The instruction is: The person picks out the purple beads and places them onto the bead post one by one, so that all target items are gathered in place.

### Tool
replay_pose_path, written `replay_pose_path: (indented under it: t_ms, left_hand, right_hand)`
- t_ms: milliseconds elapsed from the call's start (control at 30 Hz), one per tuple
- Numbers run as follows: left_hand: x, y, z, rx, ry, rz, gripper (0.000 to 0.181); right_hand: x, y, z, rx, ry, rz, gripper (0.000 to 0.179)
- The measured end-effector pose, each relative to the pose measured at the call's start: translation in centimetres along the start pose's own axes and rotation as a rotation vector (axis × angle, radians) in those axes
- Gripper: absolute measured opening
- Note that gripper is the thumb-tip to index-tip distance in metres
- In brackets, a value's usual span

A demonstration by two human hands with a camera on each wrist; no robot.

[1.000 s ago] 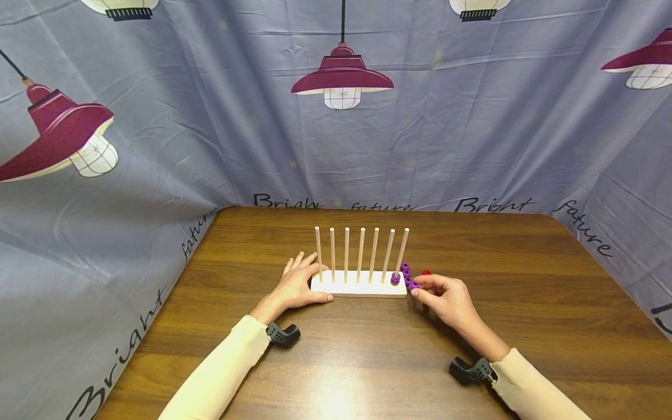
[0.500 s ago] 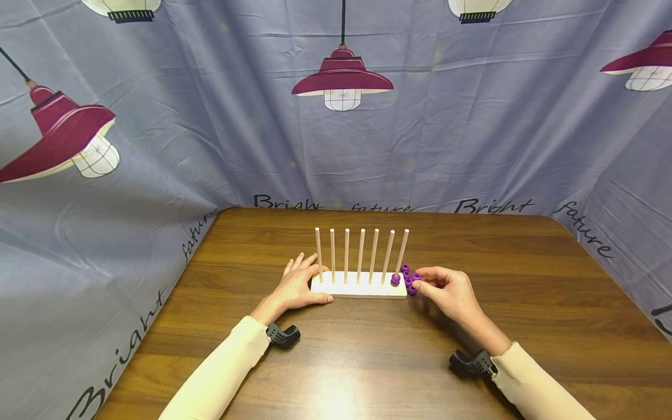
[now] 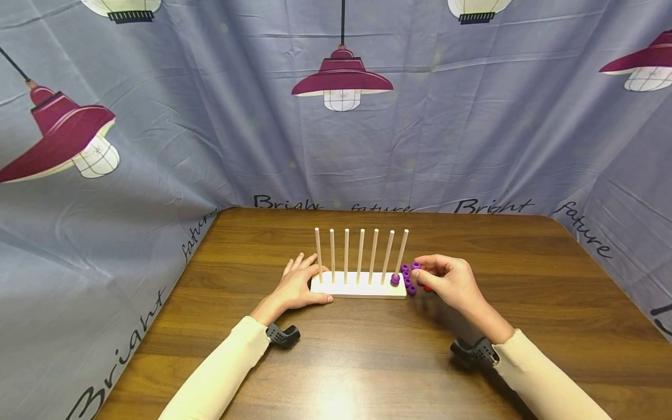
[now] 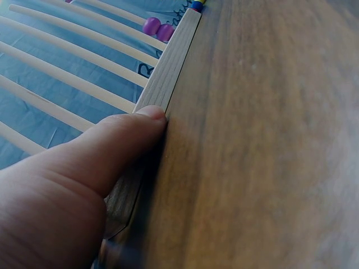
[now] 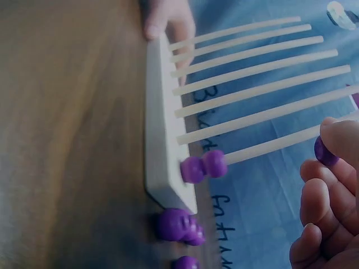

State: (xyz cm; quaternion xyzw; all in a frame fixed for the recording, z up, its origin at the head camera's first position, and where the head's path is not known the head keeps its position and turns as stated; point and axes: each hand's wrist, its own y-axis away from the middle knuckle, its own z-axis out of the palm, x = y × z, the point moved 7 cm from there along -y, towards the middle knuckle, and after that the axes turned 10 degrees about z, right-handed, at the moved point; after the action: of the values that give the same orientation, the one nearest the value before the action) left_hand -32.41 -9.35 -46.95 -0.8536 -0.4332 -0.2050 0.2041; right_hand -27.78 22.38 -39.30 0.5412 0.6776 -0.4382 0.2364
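A long white board [image 3: 359, 290] with a row of several upright wooden pegs [image 3: 346, 251] lies on the table. My left hand [image 3: 296, 286] holds its left end, thumb on the front edge, as the left wrist view also shows. Two purple beads [image 5: 193, 169] sit low on the rightmost peg. My right hand [image 3: 451, 284] is raised to the right of that peg, pinching a purple bead [image 5: 324, 152] between thumb and fingertip; the bead is apart from the peg. More loose purple beads [image 3: 408, 283] lie against the board's right end.
Partly hidden under my right hand is something red [image 3: 428, 288], with a little purple beside it. A blue and yellow piece [image 4: 197, 5] shows beyond the board in the left wrist view. The wooden table [image 3: 336, 350] meets a blue-grey curtain [image 3: 336, 157] behind.
My right hand has lifted a purple bead from beside the board's right end, moving it up and slightly away. Red shows again beneath the hand. The left hand has stayed put.
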Motion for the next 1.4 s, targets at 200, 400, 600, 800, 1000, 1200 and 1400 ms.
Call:
replay_pose_path:
  t_ms: [200,400,600,800,1000,1200,1400]
  left_hand:
    - [-0.1,0.0,0.0,0.002,-0.001,0.001,0.069]
    - [-0.1,0.0,0.0,-0.001,-0.001,0.001,0.067]
    - [0.0,-0.1,0.0,-0.002,-0.006,0.002,0.067]
    - [-0.1,-0.1,0.0,-0.004,-0.013,0.002,0.067]
    - [0.0,-0.1,0.0,-0.005,-0.008,0.006,0.066]
    - [0.0,0.0,0.0,-0.002,-0.006,0.005,0.065]
    - [0.1,-0.1,-0.1,-0.001,-0.008,0.008,0.066]
  right_hand:
    - [-1.0,-0.8,-0.7,0.014,0.024,-0.017,0.016]
    - [-2.2,-1.6,-1.8,0.029,0.027,-0.050,0.016]
    - [-3.2,-2.3,-2.9,0.051,0.030,-0.058,0.019]
    - [-3.8,-2.9,-3.5,0.042,0.033,-0.044,0.019]
    - [-4.4,-3.6,-3.6,0.000,0.009,-0.010,0.020]
    - [-5.5,-4.4,-3.6,-0.033,0.015,-0.020,0.018]
    - [-6.6,-5.1,-3.5,-0.036,0.046,-0.042,0.018]
